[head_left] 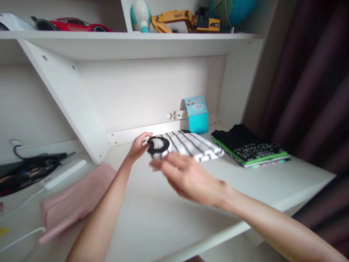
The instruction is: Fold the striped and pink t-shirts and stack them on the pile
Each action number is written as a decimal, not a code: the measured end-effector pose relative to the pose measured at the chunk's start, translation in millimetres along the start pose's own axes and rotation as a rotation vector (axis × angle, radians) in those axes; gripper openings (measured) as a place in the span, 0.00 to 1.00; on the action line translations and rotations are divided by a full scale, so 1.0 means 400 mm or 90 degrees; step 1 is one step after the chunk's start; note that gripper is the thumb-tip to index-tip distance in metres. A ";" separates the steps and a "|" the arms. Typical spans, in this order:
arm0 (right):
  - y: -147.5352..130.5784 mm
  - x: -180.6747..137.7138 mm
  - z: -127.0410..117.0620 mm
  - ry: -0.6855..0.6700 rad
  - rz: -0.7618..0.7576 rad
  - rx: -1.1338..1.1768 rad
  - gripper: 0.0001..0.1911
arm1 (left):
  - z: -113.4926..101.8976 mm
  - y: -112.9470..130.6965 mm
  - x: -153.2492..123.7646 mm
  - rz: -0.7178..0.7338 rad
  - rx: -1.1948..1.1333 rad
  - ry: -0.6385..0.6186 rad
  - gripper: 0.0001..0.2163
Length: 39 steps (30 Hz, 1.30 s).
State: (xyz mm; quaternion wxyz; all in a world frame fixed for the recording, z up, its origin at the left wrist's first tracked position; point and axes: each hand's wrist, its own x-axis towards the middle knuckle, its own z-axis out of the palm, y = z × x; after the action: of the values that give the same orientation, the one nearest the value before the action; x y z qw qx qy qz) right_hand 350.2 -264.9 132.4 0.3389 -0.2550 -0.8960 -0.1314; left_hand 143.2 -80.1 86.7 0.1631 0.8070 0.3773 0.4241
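Left fingers: your left hand (139, 145) has its fingertips pinched on the near-left end of the folded white cotton shirt with black stripes and a black round collar (185, 145), right by the collar.
Right fingers: your right hand (188, 176) hovers just in front of the shirt, fingers spread and slack, gripping nothing; motion blur hides whether the tips brush the cloth.
Shirt: it lies folded flat on the white laminate desk (163, 218), toward the back, between your hands and the wall.
Step in hand: by the look of it you are squaring up or setting down the folded shirt, with the left hand steadying the collar end.
Next move: it calls for a light, flat touch so the folds do not slip open.
Neighbours: a folded black printed shirt on a green book (249, 149) sits just right of the striped one; a crumpled pink cloth (73, 200) lies well to the left.
Containers: a small turquoise paper carton (196, 114) stands behind the shirt, closed, contents unseen.
Shelf above: a yellow toy excavator (185, 20) and a red toy car (77, 24).
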 end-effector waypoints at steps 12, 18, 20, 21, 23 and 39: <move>0.258 -0.178 0.136 -0.273 0.286 0.058 0.21 | 0.075 0.178 -0.142 -0.063 0.304 -0.372 0.21; 0.170 -0.289 0.189 -0.323 0.333 -0.178 0.21 | 0.127 0.154 -0.284 -0.165 0.392 -0.400 0.34; 0.111 -0.289 0.158 -0.321 0.351 -0.216 0.19 | 0.124 0.100 -0.281 -0.188 0.372 -0.381 0.33; 0.093 -0.283 0.142 -0.327 0.358 -0.218 0.18 | 0.124 0.074 -0.273 -0.201 0.360 -0.365 0.33; 0.086 -0.265 0.125 -0.331 0.367 -0.205 0.19 | 0.130 0.029 -0.251 -0.219 0.345 -0.325 0.35; 0.301 -0.263 0.185 -0.350 0.489 -0.109 0.31 | 0.196 0.064 -0.131 -0.275 0.396 -0.267 0.36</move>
State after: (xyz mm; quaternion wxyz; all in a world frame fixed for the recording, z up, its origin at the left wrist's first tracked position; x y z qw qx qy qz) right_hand 443.2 -172.9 14.8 0.0915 -0.6198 -0.7794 0.0023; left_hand 199.7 -132.0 26.2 0.0705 0.7888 0.6062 0.0729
